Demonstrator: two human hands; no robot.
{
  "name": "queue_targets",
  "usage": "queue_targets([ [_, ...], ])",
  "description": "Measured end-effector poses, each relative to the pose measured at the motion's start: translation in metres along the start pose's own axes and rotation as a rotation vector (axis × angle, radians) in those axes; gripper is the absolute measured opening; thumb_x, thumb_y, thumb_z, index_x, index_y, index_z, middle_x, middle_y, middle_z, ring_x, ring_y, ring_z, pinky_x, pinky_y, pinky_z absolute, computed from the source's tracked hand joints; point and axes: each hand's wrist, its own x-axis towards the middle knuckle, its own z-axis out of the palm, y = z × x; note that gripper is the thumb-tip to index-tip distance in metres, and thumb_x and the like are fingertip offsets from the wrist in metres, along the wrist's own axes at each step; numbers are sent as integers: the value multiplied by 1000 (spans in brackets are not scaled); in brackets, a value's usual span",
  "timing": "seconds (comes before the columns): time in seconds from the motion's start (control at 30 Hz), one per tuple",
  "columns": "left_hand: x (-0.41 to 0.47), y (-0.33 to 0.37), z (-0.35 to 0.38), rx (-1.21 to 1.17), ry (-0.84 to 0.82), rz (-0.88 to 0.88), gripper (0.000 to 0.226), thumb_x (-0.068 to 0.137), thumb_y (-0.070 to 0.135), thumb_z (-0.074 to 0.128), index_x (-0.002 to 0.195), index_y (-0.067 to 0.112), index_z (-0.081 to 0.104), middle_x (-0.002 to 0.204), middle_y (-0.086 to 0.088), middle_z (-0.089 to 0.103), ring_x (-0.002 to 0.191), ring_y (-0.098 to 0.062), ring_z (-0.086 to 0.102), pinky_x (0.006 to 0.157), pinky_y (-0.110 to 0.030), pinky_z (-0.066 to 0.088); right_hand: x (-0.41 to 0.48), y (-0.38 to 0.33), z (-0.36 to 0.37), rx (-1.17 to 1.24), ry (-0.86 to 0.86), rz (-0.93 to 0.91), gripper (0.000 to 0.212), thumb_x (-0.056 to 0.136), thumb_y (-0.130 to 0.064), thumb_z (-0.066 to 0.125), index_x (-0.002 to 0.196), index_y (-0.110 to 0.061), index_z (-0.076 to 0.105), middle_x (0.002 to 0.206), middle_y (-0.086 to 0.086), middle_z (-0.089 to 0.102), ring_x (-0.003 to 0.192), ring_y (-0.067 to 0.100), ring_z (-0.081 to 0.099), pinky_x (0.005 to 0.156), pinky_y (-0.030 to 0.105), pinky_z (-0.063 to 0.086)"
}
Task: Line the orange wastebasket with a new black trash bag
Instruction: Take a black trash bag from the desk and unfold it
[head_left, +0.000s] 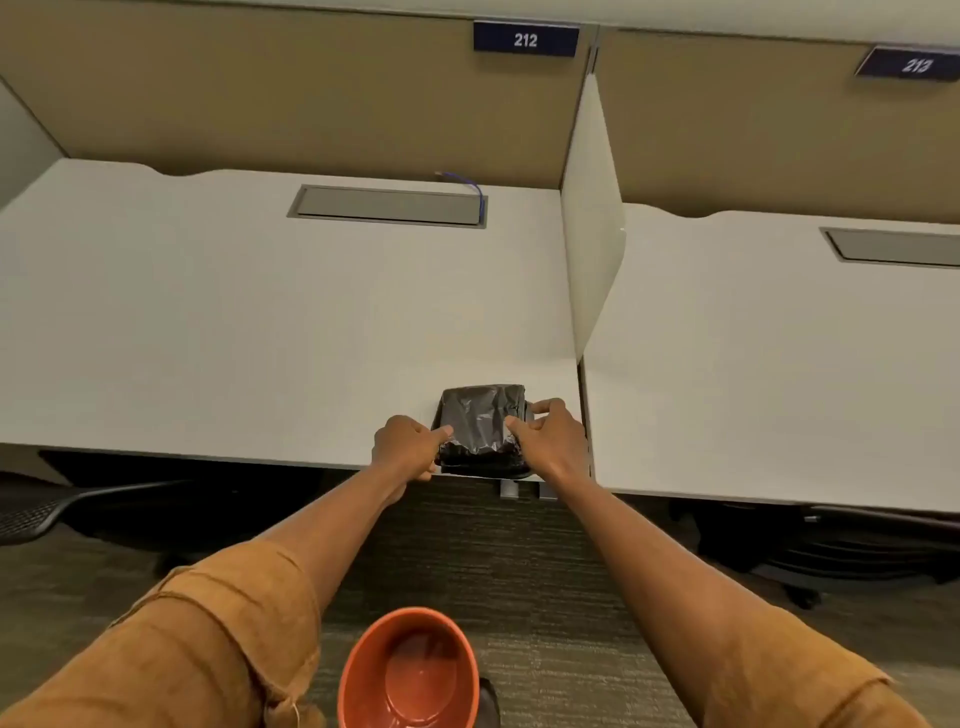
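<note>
A folded stack of black trash bags (480, 426) lies at the front edge of the white desk (234, 322), near its right corner. My left hand (408, 447) pinches the stack's left side with thumb and fingers. Over on the stack's right side, my right hand (553, 439) grips it, fingers resting on top. The orange wastebasket (410, 675) stands upright on the carpet below, between my forearms, and nothing lines its inside.
A white divider panel (592, 234) separates this desk from the neighbouring desk (779, 364) on the right. A grey cable hatch (389, 206) with a blue cable sits at the desk's back. Dark office chairs (62, 506) are tucked under both desks.
</note>
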Motion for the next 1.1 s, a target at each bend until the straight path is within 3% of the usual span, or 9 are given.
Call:
queue_targets([
  [0.2,14,4,18,-11,13,-68,29,97,33,82,99,5,77,92,-13,78,76,-24,74,85,-42,70,21,7,15,-10,-26,124,67,81,-63,78,130,-22,57,109,-3,62,96,20,62,79,37,51],
  [0.43,13,4,28,-164,72,-157,17,96,25,84,95,9,81,110,-15,81,81,-22,66,67,-34,59,32,12,26,107,68,85,45,86,-41,86,123,-21,72,116,-2,76,105,20,70,82,33,55],
  [0.5,11,4,28,-286,84,-188,24,95,33,85,93,10,78,113,-15,81,85,-22,71,61,-31,57,28,14,27,222,99,60,32,85,-38,87,111,-27,73,99,-10,75,96,16,71,73,28,53],
  [0.57,8,2,25,-455,71,-232,41,92,49,84,102,9,79,107,-13,83,88,-25,78,58,-31,62,23,18,28,412,72,59,29,84,-31,88,108,-22,75,94,-6,76,95,18,74,80,33,60],
  [0.63,4,2,20,-596,27,-254,59,85,64,84,106,9,80,99,-13,86,89,-27,82,64,-34,67,15,18,26,637,-27,59,26,84,-19,88,108,-15,77,95,5,80,94,26,78,87,40,65],
  [0.77,0,-2,3,-734,-80,-252,80,71,74,88,118,10,78,112,-15,85,109,-35,79,101,-51,64,-12,25,18,764,-214,-29,14,86,-7,84,95,-15,79,94,7,81,90,26,79,78,33,64],
  [0.83,-5,-5,-5,-761,-132,-224,74,73,61,93,121,6,79,117,-19,84,113,-37,78,106,-52,60,-29,33,15,754,-280,-92,10,86,-6,82,88,-15,77,90,8,80,83,24,77,74,30,63],
  [0.97,-25,-15,-8,-734,-107,-185,34,79,19,94,105,0,84,108,-20,85,95,-29,77,82,-38,65,-64,46,13,718,-327,-146,18,79,-10,78,70,-24,71,74,-2,72,71,11,71,63,20,56],
  [1.1,-56,-25,-12,-772,-137,-160,9,80,6,81,89,7,81,92,-19,77,94,-34,70,103,-52,57,-94,53,17,857,-376,-86,20,92,-36,69,85,-19,75,83,0,73,81,17,69,71,31,57],
])
